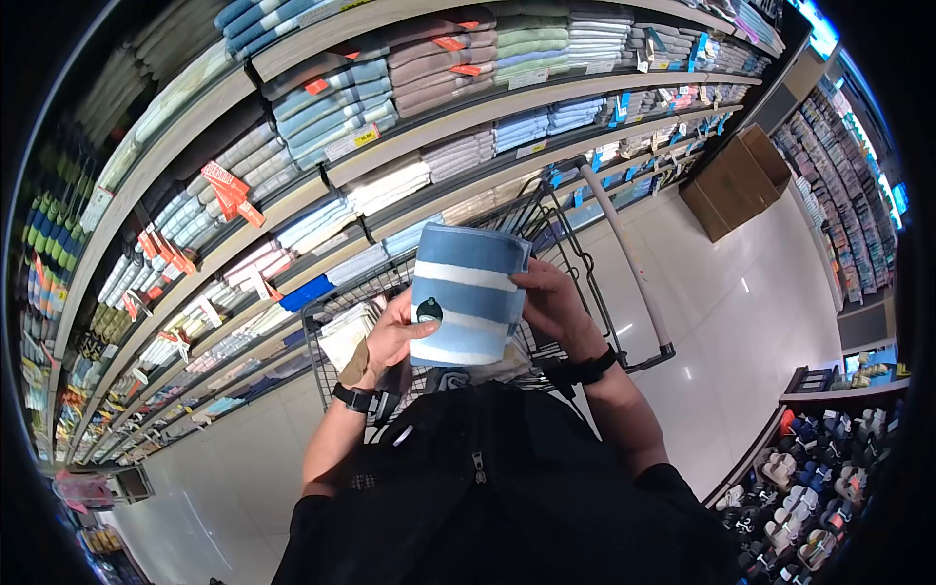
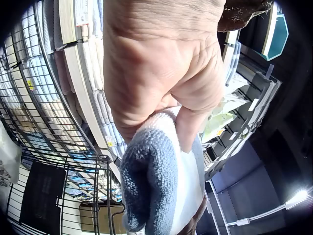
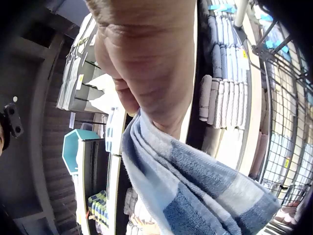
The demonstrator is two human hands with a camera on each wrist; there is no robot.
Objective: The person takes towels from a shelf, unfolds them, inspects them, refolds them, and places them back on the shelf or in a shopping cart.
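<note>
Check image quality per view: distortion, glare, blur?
Head view: heavy fisheye, shelves bowed, black vignette, floor glare; towel sharp. Left wrist view: left hand fills the frame, near towel soft. Right wrist view: right hand close and blurred, left side dark.

left hand (image 2: 161, 63) gripping blue-and-white towel (image 2: 161, 191) above wire cart (image 2: 54, 196)

No legible text; shelf tags (image 1: 353, 141), towel sticker (image 1: 428, 311) too blurred.

A folded towel (image 1: 468, 297) is held between both hands above the shopping cart (image 1: 624, 249); the shelves (image 1: 390, 127) stand beyond the cart, a cardboard box (image 1: 736, 180) on the floor to its right.
</note>
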